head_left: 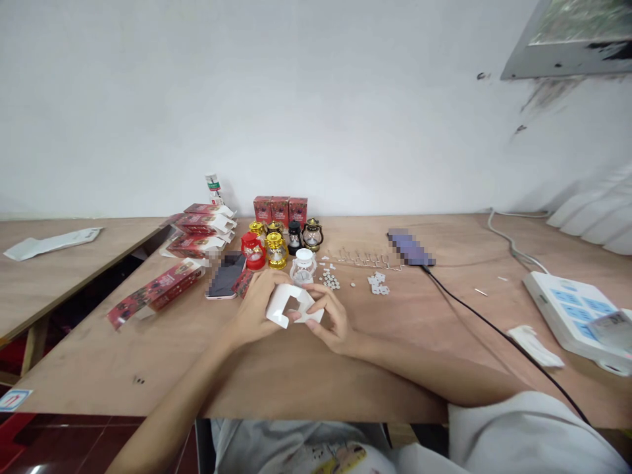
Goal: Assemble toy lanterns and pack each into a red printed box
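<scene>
Between my hands is a small cardboard box [278, 304], its white inside and flaps turned toward me and its end open. My left hand [254, 306] grips its left side, where a bit of the red printed outside shows. The fingers of my right hand [334, 319] pinch a white flap on the right. Just beyond the box stands a white mini lantern [303, 264]. Behind it are a red lantern [253, 250], a gold lantern [276, 250], a black lantern [295, 238] and a black-and-gold lantern [313, 235], with more partly hidden.
Three closed red boxes [280, 209] stand near the wall. Flattened red boxes [200, 230] lie stacked at left, with a phone [227, 275] beside them. Small round pieces [330, 279], wire hooks [368, 258] and a cabled phone [409, 248] lie right of the lanterns. A power strip [567, 309] sits far right.
</scene>
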The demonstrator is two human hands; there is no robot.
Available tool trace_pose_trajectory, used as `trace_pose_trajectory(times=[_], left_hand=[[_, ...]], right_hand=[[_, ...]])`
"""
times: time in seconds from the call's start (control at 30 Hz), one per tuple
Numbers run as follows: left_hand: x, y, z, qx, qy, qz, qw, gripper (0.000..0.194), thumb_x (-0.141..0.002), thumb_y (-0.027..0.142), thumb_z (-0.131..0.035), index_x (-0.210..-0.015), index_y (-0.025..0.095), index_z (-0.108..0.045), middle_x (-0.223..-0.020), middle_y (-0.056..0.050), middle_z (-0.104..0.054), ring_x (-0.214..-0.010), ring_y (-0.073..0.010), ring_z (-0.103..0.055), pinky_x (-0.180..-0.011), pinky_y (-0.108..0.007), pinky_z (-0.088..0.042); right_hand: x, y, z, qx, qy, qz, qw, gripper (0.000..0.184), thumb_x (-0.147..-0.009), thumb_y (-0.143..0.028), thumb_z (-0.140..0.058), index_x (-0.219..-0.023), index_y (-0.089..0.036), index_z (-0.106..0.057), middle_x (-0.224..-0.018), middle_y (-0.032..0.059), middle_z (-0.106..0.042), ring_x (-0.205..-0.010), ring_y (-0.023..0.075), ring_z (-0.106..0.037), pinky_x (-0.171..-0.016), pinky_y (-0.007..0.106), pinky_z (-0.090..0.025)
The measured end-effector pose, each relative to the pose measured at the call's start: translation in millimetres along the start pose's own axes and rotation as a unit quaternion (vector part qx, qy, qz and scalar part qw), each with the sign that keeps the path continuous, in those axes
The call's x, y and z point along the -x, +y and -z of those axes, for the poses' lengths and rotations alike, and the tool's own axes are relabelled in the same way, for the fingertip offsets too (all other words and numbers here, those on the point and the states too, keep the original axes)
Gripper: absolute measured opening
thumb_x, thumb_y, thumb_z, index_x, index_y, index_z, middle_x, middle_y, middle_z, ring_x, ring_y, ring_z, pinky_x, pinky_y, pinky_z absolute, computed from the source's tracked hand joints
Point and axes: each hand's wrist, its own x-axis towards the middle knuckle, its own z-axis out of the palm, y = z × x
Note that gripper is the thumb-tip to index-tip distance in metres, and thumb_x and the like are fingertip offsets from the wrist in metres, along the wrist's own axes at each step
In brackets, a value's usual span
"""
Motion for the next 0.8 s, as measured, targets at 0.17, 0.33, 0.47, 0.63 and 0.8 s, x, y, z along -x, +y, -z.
trace_pose_trajectory(times=[0.17, 0.33, 0.47, 0.63, 0.8], left_hand=[[-0.8, 1.9, -0.2, -0.019, -0.002, 0.007, 1.000, 0.017, -0.087, 0.023, -0.045, -0.104, 0.021, -0.043, -0.101, -0.006, -0.057, -0.096, -0.0197, -0.053, -0.083, -0.035, -0.037], [-1.0, 3.3, -0.9, -0.023, -0.022, 0.014, 0.999, 0.024, -0.083, 0.021, -0.050, -0.105, 0.021, -0.042, -0.107, -0.007, -0.056, -0.102, -0.0210, -0.052, -0.087, -0.036, -0.037], [-0.5, 3.9, -2.3, -0.021, -0.055, 0.004, 0.998, 0.032, -0.080, 0.033, -0.062, -0.104, 0.021, -0.046, -0.110, -0.008, -0.055, -0.104, -0.0229, -0.051, -0.088, -0.037, -0.038], [1.2, 2.7, -5.5, -0.038, -0.081, -0.016, 0.996, 0.050, -0.074, 0.045, -0.068, -0.112, 0.022, -0.047, -0.114, -0.011, -0.054, -0.106, -0.0262, -0.050, -0.089, -0.039, -0.038], [1.0, 0.6, -2.3, -0.071, -0.065, -0.058, 0.994, 0.054, -0.071, 0.053, -0.068, -0.113, 0.023, -0.051, -0.115, -0.011, -0.054, -0.105, -0.0253, -0.051, -0.087, -0.038, -0.037]], right_hand=[[-1.7, -3.0, -1.0, 0.050, -0.010, -0.001, 0.999, 0.025, -0.091, -0.015, -0.040, -0.107, -0.022, -0.057, -0.126, 0.0135, -0.048, -0.108, 0.0184, -0.055, -0.087, 0.035, -0.049], [-1.9, 0.0, -2.6, 0.037, 0.012, -0.027, 0.999, 0.027, -0.091, -0.017, -0.042, -0.110, -0.023, -0.060, -0.125, 0.0116, -0.051, -0.113, 0.0188, -0.053, -0.091, 0.035, -0.048], [-1.8, 3.9, -3.2, 0.008, 0.043, -0.095, 0.995, 0.017, -0.090, -0.024, -0.050, -0.093, -0.024, -0.066, -0.116, 0.0082, -0.059, -0.104, 0.0186, -0.059, -0.086, 0.034, -0.049], [-0.8, 7.9, -3.9, -0.005, 0.065, -0.143, 0.988, 0.012, -0.085, -0.029, -0.059, -0.095, -0.025, -0.064, -0.115, 0.0082, -0.060, -0.110, 0.0210, -0.057, -0.092, 0.039, -0.046], [-4.0, 6.4, -5.0, -0.037, 0.036, -0.124, 0.991, 0.028, -0.079, -0.030, -0.065, -0.106, -0.025, -0.060, -0.120, 0.0084, -0.059, -0.115, 0.0215, -0.054, -0.098, 0.040, -0.042]])
